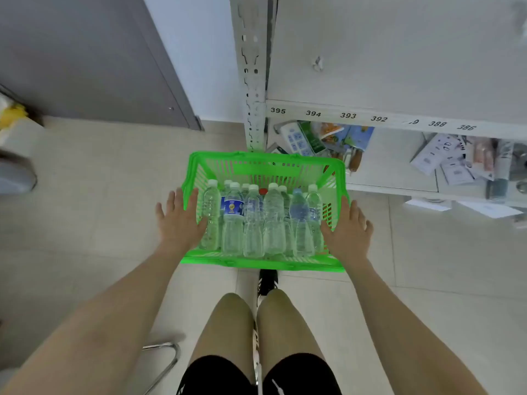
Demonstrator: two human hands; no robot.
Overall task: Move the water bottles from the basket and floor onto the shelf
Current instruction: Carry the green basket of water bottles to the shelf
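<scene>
A green plastic basket (pixel 265 158) sits in front of my knees, packed with several upright clear water bottles (pixel 273 218); one carries a blue label (pixel 233 208). My left hand (pixel 179 220) clasps the basket's left wall, thumb inside and fingers spread outside. My right hand (pixel 346 226) holds the right wall the same way. Just beyond the basket stands the white shelf (pixel 399 67), whose front edge (pixel 348 115) is marked with numbers such as 395 and 394; its top surface is bare. I see no bottles on the floor.
The shelf's perforated metal post (pixel 252 81) rises right behind the basket. A lower shelf level (pixel 385 161) holds a power strip, packets and papers. A grey door (pixel 85 52) is at the left, a metal chair leg (pixel 168 357) near my left knee.
</scene>
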